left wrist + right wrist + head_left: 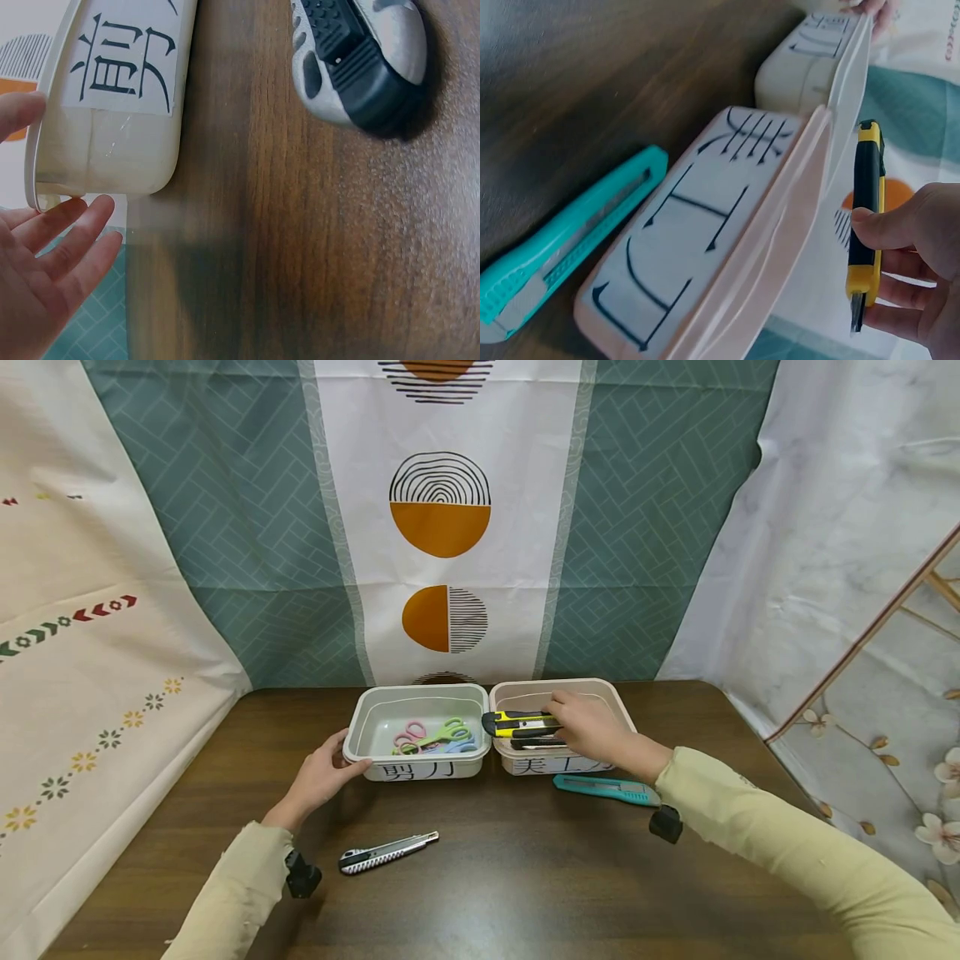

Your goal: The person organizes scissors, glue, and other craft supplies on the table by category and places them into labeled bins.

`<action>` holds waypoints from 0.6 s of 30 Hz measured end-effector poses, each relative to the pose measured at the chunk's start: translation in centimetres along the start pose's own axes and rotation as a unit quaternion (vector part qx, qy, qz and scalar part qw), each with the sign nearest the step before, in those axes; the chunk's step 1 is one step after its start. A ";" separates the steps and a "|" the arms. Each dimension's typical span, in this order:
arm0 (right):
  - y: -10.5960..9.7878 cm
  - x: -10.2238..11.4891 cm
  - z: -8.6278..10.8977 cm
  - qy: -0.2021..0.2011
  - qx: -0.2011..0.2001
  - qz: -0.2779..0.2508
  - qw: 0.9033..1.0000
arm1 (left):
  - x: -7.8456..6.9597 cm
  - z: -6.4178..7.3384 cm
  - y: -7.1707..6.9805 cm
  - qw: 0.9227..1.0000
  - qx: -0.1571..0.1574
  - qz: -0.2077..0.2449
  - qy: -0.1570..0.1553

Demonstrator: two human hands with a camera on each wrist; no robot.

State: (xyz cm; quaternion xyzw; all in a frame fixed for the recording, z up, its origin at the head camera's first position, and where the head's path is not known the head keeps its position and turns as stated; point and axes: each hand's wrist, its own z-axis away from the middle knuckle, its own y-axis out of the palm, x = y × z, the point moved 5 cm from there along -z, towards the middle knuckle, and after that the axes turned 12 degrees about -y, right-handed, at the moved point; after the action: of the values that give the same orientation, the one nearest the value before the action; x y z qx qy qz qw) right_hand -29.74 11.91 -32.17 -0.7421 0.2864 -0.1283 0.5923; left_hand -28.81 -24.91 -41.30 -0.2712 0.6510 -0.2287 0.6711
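My right hand (pixel 588 727) pinches a yellow and black utility knife (pixel 521 724) between thumb and fingers, held over the pinkish bin (pixel 555 687). The knife (pixel 868 202) stands clear of the bin's rim in the right wrist view. A dark cutter (pixel 536 744) shows inside that bin, partly hidden by the held knife. At the left front corner of the pale bin (pixel 420 692), my left hand (pixel 321 777) touches the rim and side with extended fingers. Several pairs of scissors (pixel 435 737), pink, green and blue, lie in the pale bin.
On the brown table (pixel 480 877), a silver and black utility knife (pixel 387 852) lies front left. A teal utility knife (pixel 606 789) lies before the pinkish bin, under my right forearm. Both bins carry labels with dark characters. Patterned cloth (pixel 442 610) hangs behind them.
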 end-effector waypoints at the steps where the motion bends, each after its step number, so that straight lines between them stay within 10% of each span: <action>1: 0.0 -0.3 0.0 0.003 0.000 0.000 1.000 | 0.0 0.0 0.0 1.000 0.000 0.000 0.000; 18: 1.4 -2.7 0.7 -0.003 0.008 0.030 1.000 | 0.2 0.0 0.1 1.000 -0.003 0.003 0.000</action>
State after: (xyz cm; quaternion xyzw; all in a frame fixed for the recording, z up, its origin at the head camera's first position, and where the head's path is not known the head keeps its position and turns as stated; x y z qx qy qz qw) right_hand -31.94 13.84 -33.25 -0.7285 0.3063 -0.1107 0.6026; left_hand -28.86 -24.98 -41.47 -0.2715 0.6520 -0.2252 0.6712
